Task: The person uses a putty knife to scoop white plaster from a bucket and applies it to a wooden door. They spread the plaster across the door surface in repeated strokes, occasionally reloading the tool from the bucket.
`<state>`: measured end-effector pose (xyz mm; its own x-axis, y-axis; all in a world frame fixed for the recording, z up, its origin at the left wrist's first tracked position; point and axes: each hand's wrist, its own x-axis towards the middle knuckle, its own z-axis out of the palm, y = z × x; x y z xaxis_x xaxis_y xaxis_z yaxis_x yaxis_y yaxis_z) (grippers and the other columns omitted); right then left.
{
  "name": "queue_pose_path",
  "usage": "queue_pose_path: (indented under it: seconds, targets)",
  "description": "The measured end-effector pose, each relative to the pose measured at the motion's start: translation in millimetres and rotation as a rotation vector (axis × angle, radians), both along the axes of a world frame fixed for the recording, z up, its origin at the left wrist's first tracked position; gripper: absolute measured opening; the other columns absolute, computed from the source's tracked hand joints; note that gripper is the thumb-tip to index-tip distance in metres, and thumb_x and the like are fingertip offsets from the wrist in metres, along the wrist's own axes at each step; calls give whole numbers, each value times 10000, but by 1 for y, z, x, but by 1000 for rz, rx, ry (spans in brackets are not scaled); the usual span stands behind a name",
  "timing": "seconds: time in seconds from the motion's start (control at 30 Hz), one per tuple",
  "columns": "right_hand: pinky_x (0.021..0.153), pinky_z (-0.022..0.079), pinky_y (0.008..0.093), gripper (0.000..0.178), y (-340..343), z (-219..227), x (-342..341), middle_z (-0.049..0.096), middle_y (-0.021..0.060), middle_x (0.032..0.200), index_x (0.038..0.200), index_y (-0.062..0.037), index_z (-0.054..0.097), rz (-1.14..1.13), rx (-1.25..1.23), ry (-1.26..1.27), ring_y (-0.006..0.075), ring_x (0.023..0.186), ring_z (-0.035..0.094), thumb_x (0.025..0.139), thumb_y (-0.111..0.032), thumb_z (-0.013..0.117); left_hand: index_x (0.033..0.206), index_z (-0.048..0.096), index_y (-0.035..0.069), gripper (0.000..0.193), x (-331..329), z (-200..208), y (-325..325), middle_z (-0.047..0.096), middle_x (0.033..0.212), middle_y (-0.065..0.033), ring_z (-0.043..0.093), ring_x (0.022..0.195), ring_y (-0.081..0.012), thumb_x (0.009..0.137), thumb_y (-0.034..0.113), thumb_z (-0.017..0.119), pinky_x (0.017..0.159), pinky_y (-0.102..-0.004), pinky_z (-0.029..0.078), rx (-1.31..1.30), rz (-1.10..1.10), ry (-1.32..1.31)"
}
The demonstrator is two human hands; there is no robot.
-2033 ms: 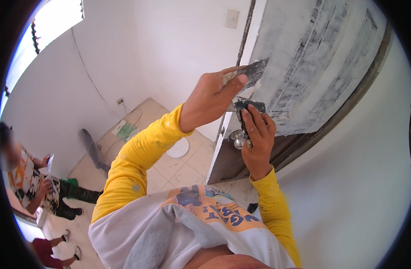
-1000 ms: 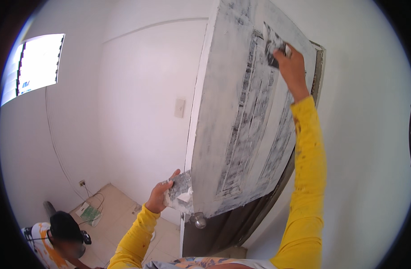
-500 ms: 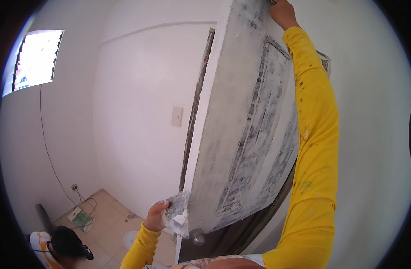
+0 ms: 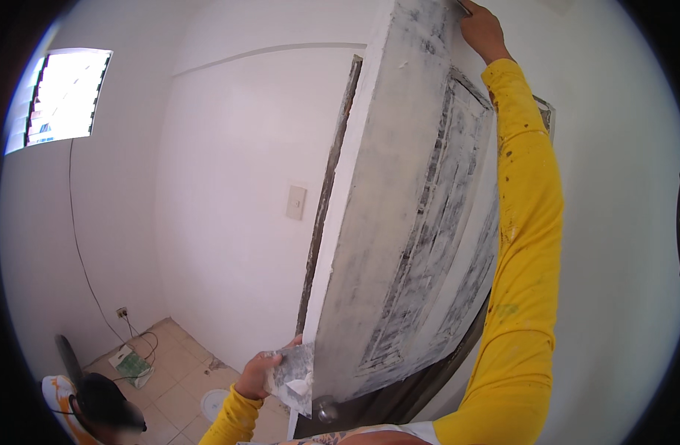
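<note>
A door stands ajar, its face patched with white putty over dark, recessed panels. My right hand is raised to the upper part of this face, closed on what looks like a putty knife; only a sliver of it shows at the picture's top edge. Low at the door's edge, my left hand grips a flat, smeared metal plate with a lump of white putty on it. The plate overlaps the door edge in view; whether they touch I cannot tell. Just below is a round doorknob.
Another person is low at the lower left. Near them a white round lid or bucket and a green-and-white packet with cords lie on the tiled floor. A light switch is on the wall; a louvred window is at left.
The view has shifted slightly, putting the door and my right hand a little farther right and lower. My left hand and the plate sit lower, with fingers now showing above the plate.
</note>
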<state>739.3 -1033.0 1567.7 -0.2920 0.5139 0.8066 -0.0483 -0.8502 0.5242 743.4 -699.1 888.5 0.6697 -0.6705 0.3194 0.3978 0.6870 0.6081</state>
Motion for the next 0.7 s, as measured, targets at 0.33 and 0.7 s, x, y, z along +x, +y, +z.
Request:
queue_pose_path:
  seconds: [0.33, 0.7]
  targets:
    - [981, 521, 421, 450, 9, 17, -20, 697, 226, 1182, 1255, -99, 697, 50, 124, 314, 386, 1119, 653, 878, -32, 462, 1489, 383, -132, 697, 1, -6, 3, 560, 1411, -233, 631, 1217, -295, 894, 147, 613, 1090, -383, 472, 27, 4, 7]
    - [994, 485, 443, 479, 17, -176, -32, 665, 127, 1311, 1315, -191, 680, -140, 85, 223, 368, 1133, 647, 873, -121, 509, 1511, 356, -110, 690, -2, 2, 1, 604, 1359, -216, 668, 1159, -285, 900, 121, 578, 1065, -378, 498, -23, -1, 25]
